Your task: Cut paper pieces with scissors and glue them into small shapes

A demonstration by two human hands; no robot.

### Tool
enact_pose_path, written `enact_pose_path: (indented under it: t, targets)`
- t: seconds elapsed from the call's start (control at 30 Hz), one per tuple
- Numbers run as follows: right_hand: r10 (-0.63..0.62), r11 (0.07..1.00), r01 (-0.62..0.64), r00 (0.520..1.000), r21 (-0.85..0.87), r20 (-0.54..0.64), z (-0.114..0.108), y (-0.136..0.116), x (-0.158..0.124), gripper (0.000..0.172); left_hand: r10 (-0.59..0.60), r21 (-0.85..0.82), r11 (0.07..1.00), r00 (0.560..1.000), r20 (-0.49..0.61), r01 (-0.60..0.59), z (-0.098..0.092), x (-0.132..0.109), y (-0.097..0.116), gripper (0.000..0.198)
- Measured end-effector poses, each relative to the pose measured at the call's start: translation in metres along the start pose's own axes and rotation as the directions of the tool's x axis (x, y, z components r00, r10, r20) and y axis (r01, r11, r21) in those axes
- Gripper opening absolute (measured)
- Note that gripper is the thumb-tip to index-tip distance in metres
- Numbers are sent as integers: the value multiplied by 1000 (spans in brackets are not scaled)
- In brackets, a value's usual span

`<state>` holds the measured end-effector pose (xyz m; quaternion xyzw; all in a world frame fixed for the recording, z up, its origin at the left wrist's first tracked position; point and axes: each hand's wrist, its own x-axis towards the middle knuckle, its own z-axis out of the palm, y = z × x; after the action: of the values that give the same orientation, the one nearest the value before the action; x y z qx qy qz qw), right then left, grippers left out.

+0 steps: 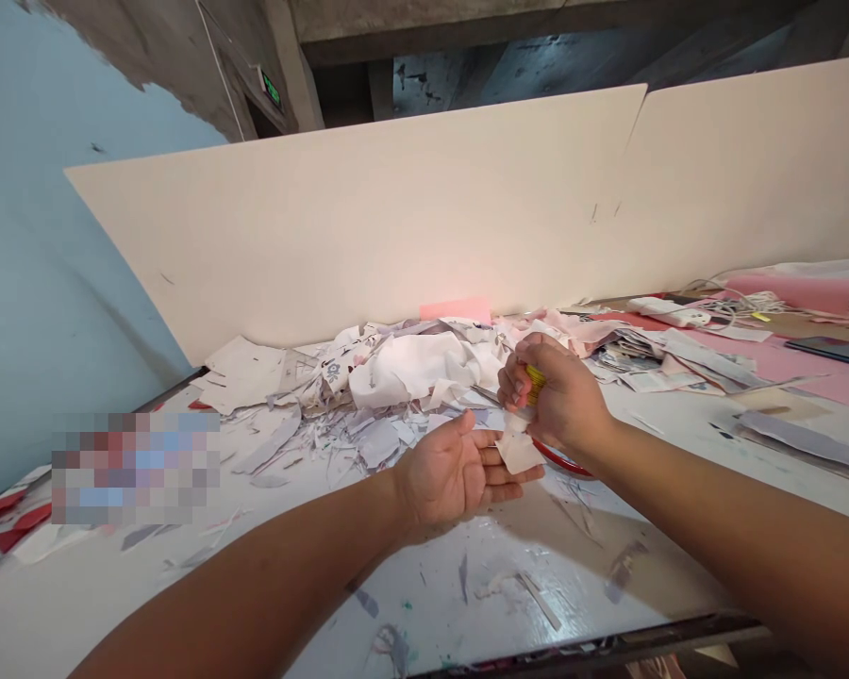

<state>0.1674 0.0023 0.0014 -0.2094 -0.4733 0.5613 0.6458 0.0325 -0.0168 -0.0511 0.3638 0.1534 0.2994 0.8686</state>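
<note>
Left hand [442, 473]: palm up, fingers extended, paper piece [521, 455] lying across them, ungripped. Right hand [566, 391]: curled round yellow-handled tool [536, 383]. Beyond hands: scraps [417, 368], apparently already cut; remainder unclear.

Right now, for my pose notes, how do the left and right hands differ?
The left hand is open, palm up; the right hand is curled around a yellow object. The left hand sits lower in the picture, partly covered by a pale paper scrap; the right hand sits higher. Both are bare.
</note>
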Motion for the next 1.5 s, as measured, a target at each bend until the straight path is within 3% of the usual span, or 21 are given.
enact_pose_path:
  t: [1.03, 1.13, 1.23, 1.37, 1.5]
  targets:
    - [83, 996, -84, 996, 32, 41, 0, -5, 2, 24, 3, 6, 1000, 1000, -1, -3, 1, -1, 0, 56]
    - [102, 994, -105, 992, 29, 78, -4, -8, 5, 20, 10, -12, 1000, 1000, -6, -10, 0, 0, 0, 54]
    - [134, 989, -142, 981, 48, 139, -8, -14, 8, 5, 28, -28, 999, 999, -39, -29, -2, 0, 0, 52]
    - [157, 986, -167, 965, 30, 208, -12, -20, 11, 6, 54, -21, 998, 995, -80, -56, -2, 1, 0, 51]
    - [184, 978, -200, 959, 52, 214, -15, -24, 11, 8, 48, 3, 999, 997, -55, -48, -2, 0, 0, 51]
